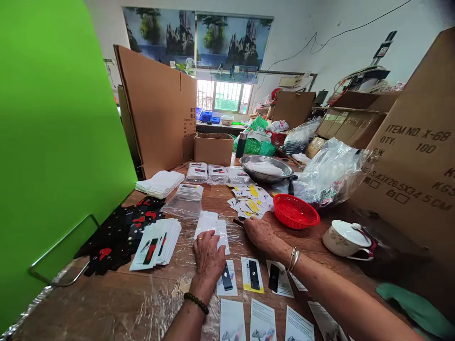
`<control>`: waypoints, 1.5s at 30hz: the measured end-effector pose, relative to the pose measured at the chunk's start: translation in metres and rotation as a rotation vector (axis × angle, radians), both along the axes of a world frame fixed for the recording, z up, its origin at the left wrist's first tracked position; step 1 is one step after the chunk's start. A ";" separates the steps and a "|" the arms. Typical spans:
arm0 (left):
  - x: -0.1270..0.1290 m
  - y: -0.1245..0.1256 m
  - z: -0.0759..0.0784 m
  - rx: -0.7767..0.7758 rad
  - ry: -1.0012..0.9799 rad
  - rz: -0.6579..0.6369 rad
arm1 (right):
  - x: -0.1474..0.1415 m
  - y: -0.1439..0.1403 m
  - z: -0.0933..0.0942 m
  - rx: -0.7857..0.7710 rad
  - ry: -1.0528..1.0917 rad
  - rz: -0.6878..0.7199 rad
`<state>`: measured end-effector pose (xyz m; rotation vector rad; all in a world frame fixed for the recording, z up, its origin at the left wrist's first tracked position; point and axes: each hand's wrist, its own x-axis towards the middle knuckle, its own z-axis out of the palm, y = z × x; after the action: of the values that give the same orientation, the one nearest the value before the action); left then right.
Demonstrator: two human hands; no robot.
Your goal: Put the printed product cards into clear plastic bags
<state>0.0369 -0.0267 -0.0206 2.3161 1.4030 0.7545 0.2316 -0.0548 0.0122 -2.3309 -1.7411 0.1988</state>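
Note:
My left hand [209,255] lies with its fingers spread on white paper sheets [206,221] in the middle of the table. To its right, my right hand [259,232] is closed, and a thin black strip [238,222] sticks out from its fingertips. Below the hands, printed cards with black pieces [254,274] on them stand in a row. A nearer row holds printed cards [232,319] with no black piece on them. Left of my left hand is a fanned stack of cards [156,244] beside a heap of black and red pieces [122,232].
Small printed cards [250,199] lie loose beside a red plastic basket [296,210]. Behind are a metal bowl [266,169] and bagged packs [196,172]. A lidded white cup [346,239] stands at right. Cardboard boxes [159,113] and a green panel [53,118] border the table.

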 end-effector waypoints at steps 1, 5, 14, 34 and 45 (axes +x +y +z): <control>0.000 0.000 0.000 0.001 -0.004 0.001 | 0.002 -0.001 0.001 0.013 0.026 -0.018; 0.000 0.000 0.001 -0.001 -0.007 -0.008 | 0.008 -0.016 0.007 0.020 0.184 -0.028; 0.003 -0.004 0.001 -0.013 0.021 -0.029 | -0.039 -0.124 0.030 0.024 0.672 0.022; 0.001 -0.002 -0.001 0.014 0.014 -0.020 | -0.093 -0.117 0.008 0.041 0.120 0.355; 0.000 -0.001 -0.002 0.005 0.003 0.004 | 0.006 0.019 -0.019 0.031 -0.021 -0.219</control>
<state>0.0371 -0.0277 -0.0228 2.3195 1.4094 0.7572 0.2374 -0.0353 -0.0071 -2.4854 -1.4715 0.1099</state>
